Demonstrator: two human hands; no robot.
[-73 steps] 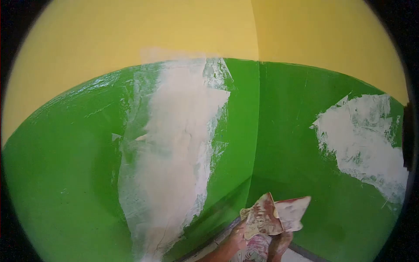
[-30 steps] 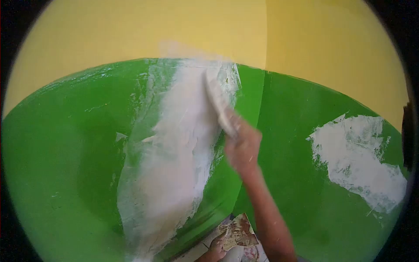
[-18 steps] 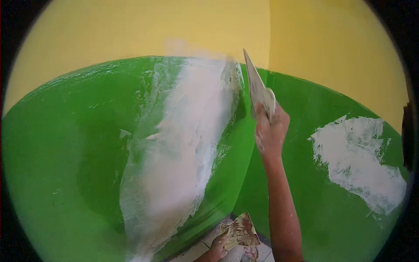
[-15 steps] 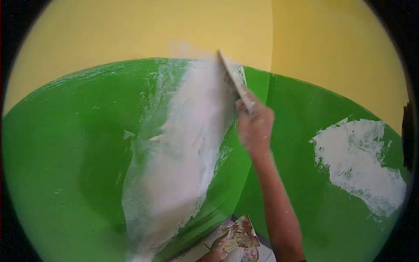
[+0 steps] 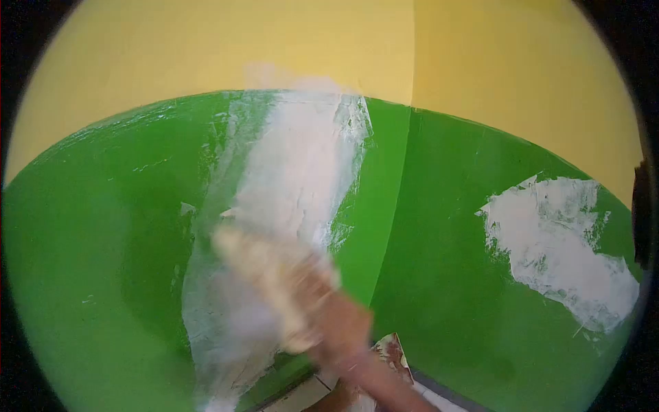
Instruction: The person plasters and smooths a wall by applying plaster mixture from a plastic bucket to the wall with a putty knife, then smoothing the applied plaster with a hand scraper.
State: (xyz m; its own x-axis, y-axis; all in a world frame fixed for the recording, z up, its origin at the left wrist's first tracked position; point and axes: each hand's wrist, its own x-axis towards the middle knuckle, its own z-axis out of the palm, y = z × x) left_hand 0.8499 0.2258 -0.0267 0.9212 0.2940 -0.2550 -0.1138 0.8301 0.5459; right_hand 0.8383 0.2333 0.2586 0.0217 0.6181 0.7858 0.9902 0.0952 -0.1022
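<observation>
My right hand (image 5: 336,312) is closed on a putty knife (image 5: 259,278), its wide, putty-caked blade smeared by motion. The blade passes in front of a long white putty patch (image 5: 295,151) on the green wall (image 5: 158,275). Low in the view, a brown, putty-smeared plate (image 5: 392,349) is held up by my left hand (image 5: 335,397), most of which is hidden behind my right forearm.
Two walls meet in a corner right of the patch, green below and yellow (image 5: 206,41) above. A second white putty patch (image 5: 559,240) covers part of the right wall. Pale floor tiles (image 5: 298,398) show at the bottom.
My right hand has swung the putty knife from the top of the white patch down to its lower part. My right forearm now crosses in front of my left hand.
</observation>
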